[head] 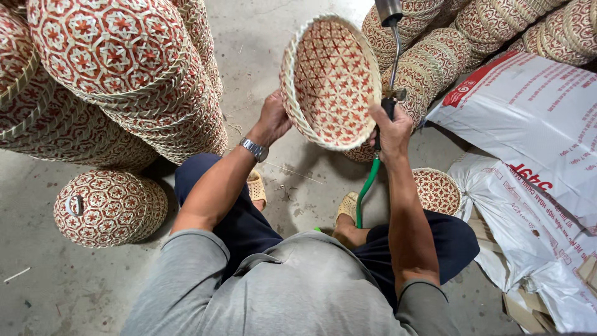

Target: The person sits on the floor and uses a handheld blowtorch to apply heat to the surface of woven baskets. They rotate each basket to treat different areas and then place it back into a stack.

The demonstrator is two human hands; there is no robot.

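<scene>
My left hand [272, 118] grips the rim of a round woven basket [333, 81], red and cream, tilted so its open inside faces me. My right hand [390, 132] is closed around the handle of a gas torch [393, 43] whose metal tube rises to a dark nozzle at the top edge. A green hose [367, 186] runs down from the handle between my knees. The torch tube stands just right of the basket's rim. A metal watch [254, 149] sits on my left wrist.
Tall stacks of the same baskets [118, 74] lie on their sides at left, with a smaller stack [109, 207] lower left. More stacks [497, 31] fill the upper right. White printed sacks [535, 162] cover the floor at right. One basket [437, 190] rests by my right knee.
</scene>
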